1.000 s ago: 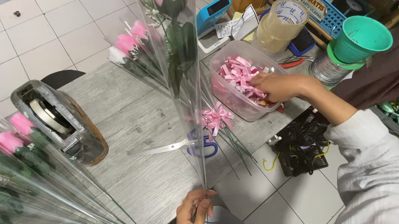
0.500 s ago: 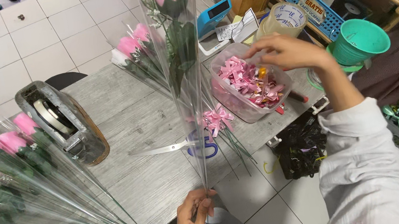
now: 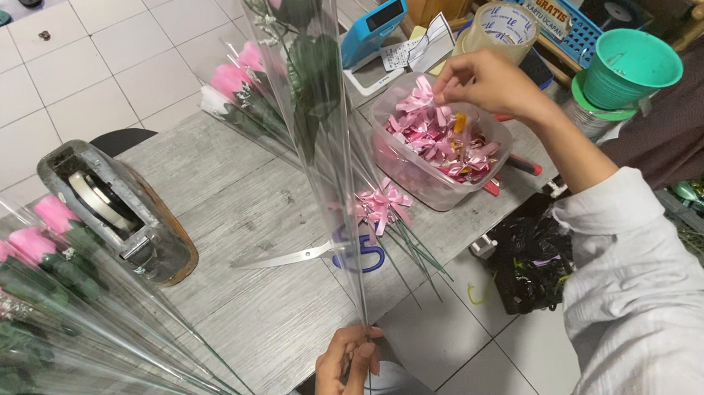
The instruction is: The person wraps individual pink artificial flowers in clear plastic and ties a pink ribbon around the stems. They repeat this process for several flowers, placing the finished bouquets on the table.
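Observation:
My left hand [image 3: 345,381] grips the bottom of a long clear cone sleeve holding a single pink rose [image 3: 294,7] upright at the table's near edge. My right hand [image 3: 485,82] is raised over a clear plastic tub [image 3: 425,180] of pink ribbon bows and pinches one pink bow [image 3: 422,92] just above the pile. A finished wrapped rose with a pink bow [image 3: 380,204] lies flat beside the tub. Scissors with blue handles [image 3: 323,254] lie on the grey table behind the sleeve.
Several wrapped pink roses [image 3: 15,292] fan out at the left. A heavy tape dispenser [image 3: 116,213] stands mid-table. More wrapped roses [image 3: 243,87] lie at the far edge. A tape roll [image 3: 499,22], blue basket [image 3: 575,22] and teal funnel [image 3: 626,71] crowd the right. A black bag [image 3: 530,263] sits on the floor.
My right hand has come up out of the tub with a pink bow pinched in its fingers. The left hand and the upright rose have stayed put.

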